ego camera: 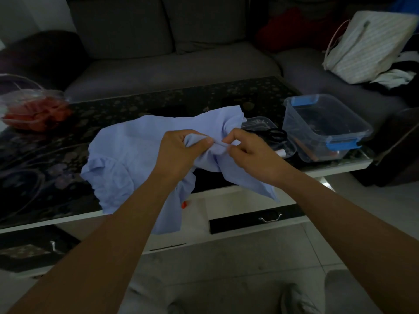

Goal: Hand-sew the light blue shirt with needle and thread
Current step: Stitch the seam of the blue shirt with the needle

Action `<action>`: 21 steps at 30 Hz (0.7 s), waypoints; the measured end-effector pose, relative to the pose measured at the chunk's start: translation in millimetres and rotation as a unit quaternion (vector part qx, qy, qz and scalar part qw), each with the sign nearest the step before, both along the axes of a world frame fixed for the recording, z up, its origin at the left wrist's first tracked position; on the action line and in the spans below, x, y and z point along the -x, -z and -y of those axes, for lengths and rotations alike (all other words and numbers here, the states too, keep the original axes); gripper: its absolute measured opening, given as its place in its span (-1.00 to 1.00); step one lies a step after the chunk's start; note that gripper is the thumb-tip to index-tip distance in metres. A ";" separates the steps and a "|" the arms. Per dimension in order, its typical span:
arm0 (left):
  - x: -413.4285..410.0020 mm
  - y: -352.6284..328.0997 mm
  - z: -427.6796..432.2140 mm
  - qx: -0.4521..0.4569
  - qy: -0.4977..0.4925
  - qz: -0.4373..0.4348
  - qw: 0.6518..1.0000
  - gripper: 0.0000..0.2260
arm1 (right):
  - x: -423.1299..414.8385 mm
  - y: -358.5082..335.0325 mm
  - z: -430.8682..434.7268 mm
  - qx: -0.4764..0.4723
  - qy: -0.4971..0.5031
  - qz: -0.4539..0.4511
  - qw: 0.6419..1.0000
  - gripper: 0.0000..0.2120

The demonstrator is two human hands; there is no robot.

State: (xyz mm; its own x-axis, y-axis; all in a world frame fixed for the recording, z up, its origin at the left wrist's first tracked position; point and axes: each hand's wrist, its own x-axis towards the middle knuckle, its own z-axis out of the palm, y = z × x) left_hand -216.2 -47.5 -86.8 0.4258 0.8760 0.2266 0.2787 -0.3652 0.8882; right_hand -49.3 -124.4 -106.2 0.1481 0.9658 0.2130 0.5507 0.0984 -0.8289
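Note:
The light blue shirt (127,155) lies crumpled over the front of a dark patterned coffee table (45,159), part of it hanging over the edge. My left hand (179,152) grips a bunched fold of the shirt, thumb on top. My right hand (247,150) pinches the same fold right beside the left thumb. Needle and thread are too small to make out in the dim light.
A shallow clear tray with black scissors (275,134) sits behind my right hand. A clear box with blue clips (326,128) stands at the table's right end. A plastic bag with red contents (34,109) lies far left. A grey sofa (172,64) runs behind.

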 end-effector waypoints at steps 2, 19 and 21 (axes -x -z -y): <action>-5.1 2.4 -4.3 0.003 0.026 0.004 1.000 -0.79 | 1.7 0.5 0.0 -0.006 0.013 0.017 1.000 -0.85; -1.3 5.6 -13.2 0.118 0.077 -0.009 0.990 -0.82 | -2.7 -8.0 5.8 0.008 -0.048 -0.112 0.993 -0.85; -0.6 5.9 -14.5 0.131 0.091 -0.010 0.987 -0.72 | -3.1 -7.9 6.7 0.006 -0.057 -0.125 0.990 -0.85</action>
State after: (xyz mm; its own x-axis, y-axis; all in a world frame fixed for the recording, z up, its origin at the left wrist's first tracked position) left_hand -215.6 -33.0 -92.7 0.5830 0.8125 -0.0085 0.2486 -0.1684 0.9539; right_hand -46.2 -131.1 -98.3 0.0850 0.9815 0.1714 0.3134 0.1370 -0.9397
